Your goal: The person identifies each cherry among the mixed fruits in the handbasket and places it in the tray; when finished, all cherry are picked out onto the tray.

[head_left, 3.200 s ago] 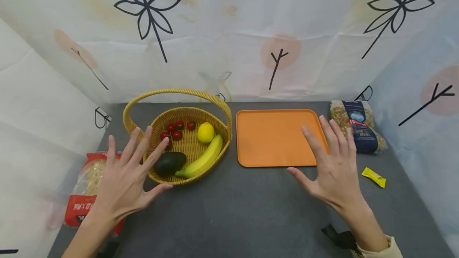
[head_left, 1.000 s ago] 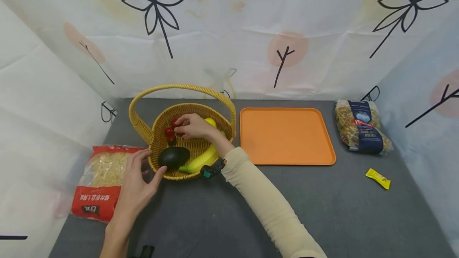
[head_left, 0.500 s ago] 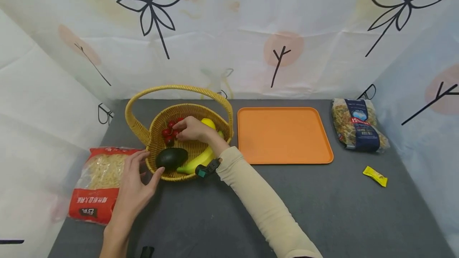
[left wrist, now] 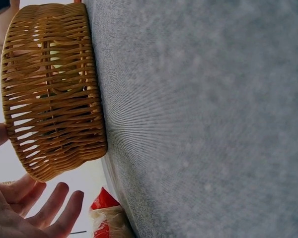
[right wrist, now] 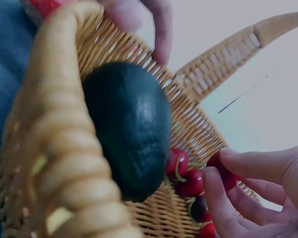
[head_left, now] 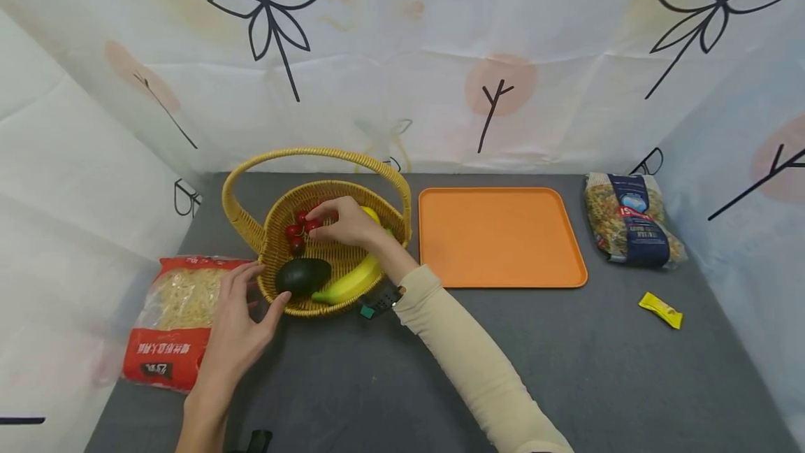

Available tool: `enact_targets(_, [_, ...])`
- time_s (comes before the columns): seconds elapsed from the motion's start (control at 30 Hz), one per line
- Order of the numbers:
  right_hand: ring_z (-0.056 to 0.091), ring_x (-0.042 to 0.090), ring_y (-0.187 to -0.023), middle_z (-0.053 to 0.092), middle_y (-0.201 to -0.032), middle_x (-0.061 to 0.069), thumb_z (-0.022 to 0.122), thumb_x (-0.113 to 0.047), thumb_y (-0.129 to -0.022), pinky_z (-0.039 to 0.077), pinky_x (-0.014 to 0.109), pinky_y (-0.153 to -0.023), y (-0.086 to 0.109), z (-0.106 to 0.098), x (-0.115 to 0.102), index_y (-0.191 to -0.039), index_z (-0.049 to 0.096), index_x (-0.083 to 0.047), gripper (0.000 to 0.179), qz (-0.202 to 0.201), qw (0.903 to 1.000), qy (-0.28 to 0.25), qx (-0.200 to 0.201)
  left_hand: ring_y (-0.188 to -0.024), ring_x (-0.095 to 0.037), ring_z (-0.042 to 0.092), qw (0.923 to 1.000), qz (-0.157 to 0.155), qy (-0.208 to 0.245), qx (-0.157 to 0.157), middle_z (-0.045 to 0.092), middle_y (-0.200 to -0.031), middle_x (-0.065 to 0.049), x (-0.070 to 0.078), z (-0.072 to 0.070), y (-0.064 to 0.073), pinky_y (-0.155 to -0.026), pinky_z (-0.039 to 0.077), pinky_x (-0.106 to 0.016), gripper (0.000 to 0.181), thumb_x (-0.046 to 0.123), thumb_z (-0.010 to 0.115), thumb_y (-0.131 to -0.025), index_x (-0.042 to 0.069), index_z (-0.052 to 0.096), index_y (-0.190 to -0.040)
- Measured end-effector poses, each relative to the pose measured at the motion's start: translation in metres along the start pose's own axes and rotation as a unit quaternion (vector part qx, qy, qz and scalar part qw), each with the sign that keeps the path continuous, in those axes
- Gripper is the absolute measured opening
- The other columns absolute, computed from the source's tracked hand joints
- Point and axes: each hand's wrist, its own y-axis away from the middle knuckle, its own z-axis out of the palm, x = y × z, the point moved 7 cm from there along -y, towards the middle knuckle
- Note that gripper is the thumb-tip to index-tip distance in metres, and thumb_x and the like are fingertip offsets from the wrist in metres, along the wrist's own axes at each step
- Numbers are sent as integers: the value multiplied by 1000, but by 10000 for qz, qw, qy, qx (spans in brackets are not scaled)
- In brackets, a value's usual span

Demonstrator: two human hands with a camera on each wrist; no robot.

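Right hand (head_left: pixel 346 222): you pinch one cherry (right wrist: pixel 229 179) between thumb and fingertip, within the basket (head_left: pixel 325 254); squeeze lightly, since it could bruise;
Left hand (head_left: pixel 235 320): your thumb and fingers hold the basket's rim; brace it gently;
Other cherries (right wrist: pixel 191 184): close by, some stemmed; lifting straight up should avoid snags

Wears cream R slv (head_left: pixel 474 358), blk wristband (head_left: pixel 385 294) w/ grn patch (head_left: pixel 367 312).

Basket (left wrist: pixel 59 114) golden-yellow, woven. Cherries (head_left: pixel 293 231) deep red; avocado (head_left: pixel 304 276) blackish green; banana (head_left: pixel 352 282) yellow, green-tipped. Tray (head_left: pixel 503 238) plain orange; worktop (head_left: pixel 346 383) dark grey; sleeve (head_left: pixel 478 362) cream. Wrapper (head_left: pixel 660 310) bright yellow. Pasta bag (head_left: pixel 166 355) red, white-lettered. Backdrop (head_left: pixel 390 40) white: black line flowers (head_left: pixel 265 0), peach discs (head_left: pixel 483 75).
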Motion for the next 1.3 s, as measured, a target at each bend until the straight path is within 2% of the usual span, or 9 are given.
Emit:
enact_targets(0.1, [66,28,-135,71,-143,10,76,-17,-102,58,39,-110,11,-3,-5,-136,74,-9,35,-59,9998,-173,-28,-130,-44,54,10000,22,69,-11,44,-159,-23,0,0,0,-101,58,-69,71,23,81,-98,0,46,-156])
enact_targets(0.27, [77,24,-114,72,-139,8,76,-19,-102,63,34,-100,34,-11,-15,-137,73,-11,36,-218,9990,-378,-124,-131,-44,54,9999,-1,101,-24,44,-160,-23,0,0,0,-102,57,-70,71,23,81,-98,0,46,-156])
enact_targets(0.37, [76,18,-114,72,-137,8,77,-20,-102,62,30,-100,50,-18,-21,-135,73,-12,35,-428,9985,-311,-162,-132,-44,53,9999,-33,133,-40,43,-160,-23,0,0,0,-102,57,-70,71,23,81,-98,1,46,-156])
enact_targets(0.5, [80,18,-110,70,-136,9,76,-19,-101,65,37,-97,75,-27,-28,-133,73,-11,33,-575,9965,-514,-316,-131,-44,52,9999,-43,142,-50,43,-160,-23,0,1,0,-102,57,-71,71,23,81,-98,0,46,-156])
enact_targets(0.7, [82,16,-101,70,-138,10,75,-13,-101,61,30,-82,115,-40,-35,-139,69,-6,38,-842,9921,-784,-489,-131,-43,52,10000,-10,87,-46,43,-160,-23,1,1,0,-101,57,-71,72,24,81,-98,0,46,-156])
enact_targets(0.8, [81,17,-102,72,-136,11,75,-8,-100,64,30,-88,131,-49,-39,-138,69,-5,38,-1056,9897,-810,-527,-131,-44,52,9999,-75,73,-64,43,-160,-24,1,0,-1,-102,57,-71,72,24,81,-98,-1,46,-156])
enact_targets(1.03, [75,33,-103,67,-132,19,76,4,-97,66,36,-97,163,-79,-43,-133,68,2,37,-1723,9758,-1087,-799,-132,-44,53,9999,-107,18,-42,43,-159,-24,0,-2,0,-102,57,-71,72,24,81,-98,-1,46,-156])
enact_targets(1.13, [73,27,-105,67,-130,16,76,8,-94,66,37,-99,174,-97,-39,-130,69,1,37,-1971,9732,-979,-673,-131,-44,53,10000,-86,12,-40,43,-159,-24,0,-2,0,-102,57,-70,72,24,81,-98,-1,46,-156])
enact_targets(1.3, [74,22,-110,69,-128,9,76,8,-94,66,34,-99,183,-129,-16,-127,70,-1,35,-1812,9805,-763,-73,-131,-43,53,9999,-71,29,-81,43,-159,-23,1,-2,0,-102,58,-70,73,24,82,-97,-1,46,-155])
